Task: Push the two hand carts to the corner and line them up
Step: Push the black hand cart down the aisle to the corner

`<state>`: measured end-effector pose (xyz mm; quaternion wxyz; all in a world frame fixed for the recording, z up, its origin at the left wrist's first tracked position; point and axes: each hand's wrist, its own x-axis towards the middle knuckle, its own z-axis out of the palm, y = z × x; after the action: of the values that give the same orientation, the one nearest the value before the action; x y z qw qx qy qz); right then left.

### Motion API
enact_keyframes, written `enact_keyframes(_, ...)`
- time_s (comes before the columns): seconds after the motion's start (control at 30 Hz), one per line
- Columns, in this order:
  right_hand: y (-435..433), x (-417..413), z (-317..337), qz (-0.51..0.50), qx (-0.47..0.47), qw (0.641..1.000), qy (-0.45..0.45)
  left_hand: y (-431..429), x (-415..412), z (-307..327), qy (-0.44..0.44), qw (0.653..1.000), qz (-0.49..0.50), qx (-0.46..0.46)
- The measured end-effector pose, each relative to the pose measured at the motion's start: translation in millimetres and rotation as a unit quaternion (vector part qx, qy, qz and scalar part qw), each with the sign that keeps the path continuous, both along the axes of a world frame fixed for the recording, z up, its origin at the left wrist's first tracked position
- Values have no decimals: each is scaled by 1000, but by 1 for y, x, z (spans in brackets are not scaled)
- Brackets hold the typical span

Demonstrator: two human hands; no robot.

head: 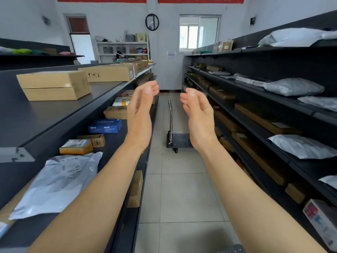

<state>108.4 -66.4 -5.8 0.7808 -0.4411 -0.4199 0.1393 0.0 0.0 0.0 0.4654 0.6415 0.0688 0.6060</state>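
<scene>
Both arms reach forward; the left hand (140,110) and right hand (198,114) face each other, apart, fingers loosely curled, empty.

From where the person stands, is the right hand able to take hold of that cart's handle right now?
Probably not yet. The right hand is raised, open and empty, while the cart handle stands well down the aisle. The tiled floor between looks free, so walking forward should bring it within reach.
</scene>
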Motion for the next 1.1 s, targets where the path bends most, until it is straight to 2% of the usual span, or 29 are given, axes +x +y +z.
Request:
enact_keyframes(0.6,132,129,-6,7,-3,1000,19,130,135,-7,16,1000,17,-8)
enact_keyframes(1.1,309,195,-8,-39,0,999,21,315,214,-12,-2,1000,-21,-19)
